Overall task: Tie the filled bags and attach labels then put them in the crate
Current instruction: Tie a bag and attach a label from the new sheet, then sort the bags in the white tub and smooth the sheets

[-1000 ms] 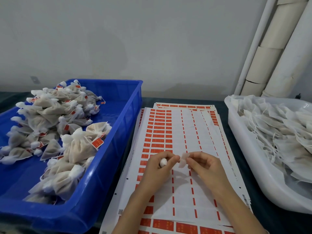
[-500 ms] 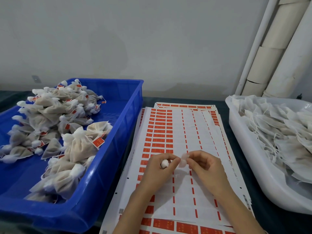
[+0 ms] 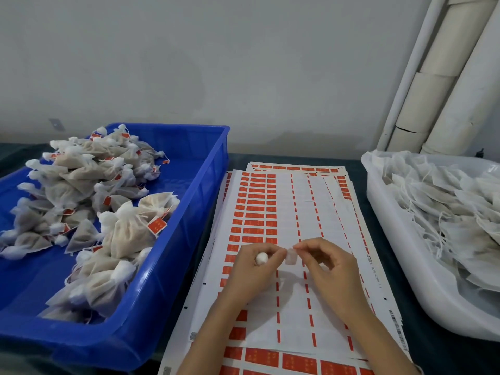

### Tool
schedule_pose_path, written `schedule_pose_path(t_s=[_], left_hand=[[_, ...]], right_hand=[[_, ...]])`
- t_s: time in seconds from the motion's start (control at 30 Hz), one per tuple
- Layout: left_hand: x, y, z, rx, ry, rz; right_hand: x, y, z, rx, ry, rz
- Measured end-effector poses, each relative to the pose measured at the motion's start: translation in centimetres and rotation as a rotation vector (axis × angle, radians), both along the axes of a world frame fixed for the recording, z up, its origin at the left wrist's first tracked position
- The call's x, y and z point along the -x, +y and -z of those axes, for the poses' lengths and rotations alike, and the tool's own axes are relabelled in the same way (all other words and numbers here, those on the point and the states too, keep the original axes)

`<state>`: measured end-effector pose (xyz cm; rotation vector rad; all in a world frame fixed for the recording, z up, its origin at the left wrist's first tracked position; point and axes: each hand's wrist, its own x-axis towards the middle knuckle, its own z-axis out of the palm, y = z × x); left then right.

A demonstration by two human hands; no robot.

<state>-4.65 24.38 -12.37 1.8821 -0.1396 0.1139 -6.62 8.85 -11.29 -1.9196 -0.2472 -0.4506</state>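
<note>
Over the stack of label sheets (image 3: 286, 201), printed with rows of orange labels, my two hands meet. My left hand (image 3: 250, 276) curls round a small white tuft (image 3: 261, 258), seemingly a bag's gathered top; whatever lies below it is hidden in the palm. My right hand (image 3: 331, 272) pinches a small pale label (image 3: 291, 257) between thumb and forefinger, and the left fingertips touch its other edge. The blue crate (image 3: 213, 185) on the left holds several tied, labelled bags (image 3: 127, 231).
A white tub (image 3: 389, 234) on the right is heaped with flat untied bags (image 3: 460, 207) and their loose strings. White pipes (image 3: 460, 77) lean in the back right corner. A dark tabletop (image 3: 359, 212) shows between sheets and tub. A grey wall stands behind.
Both hands stay at almost the same spot over the sheets. The label between the fingertips has shifted slightly. Nothing was let go.
</note>
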Motion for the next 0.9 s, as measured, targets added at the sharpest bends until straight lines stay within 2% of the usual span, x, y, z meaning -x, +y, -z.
schedule_pose_path(t_s=[0.17, 0.47, 0.7, 0.9], left_hand=[[-0.19, 0.07, -0.03, 0.052, 0.017, -0.026], [-0.18, 0.14, -0.2, 0.109, 0.03, -0.037], [-0.18, 0.18, -0.15, 0.098, 0.02, -0.036], [-0.36, 0.13, -0.13, 0.129, 0.006, -0.058]], right_hand=[[0.25, 0.14, 0.13, 0.141, -0.155, 0.005], [0.27, 0.06, 0.2, 0.211, -0.24, 0.012], [0.09, -0.08, 0.6, 0.27, -0.217, 0.002], [0.06, -0.05, 0.9, 0.224, -0.098, 0.041]])
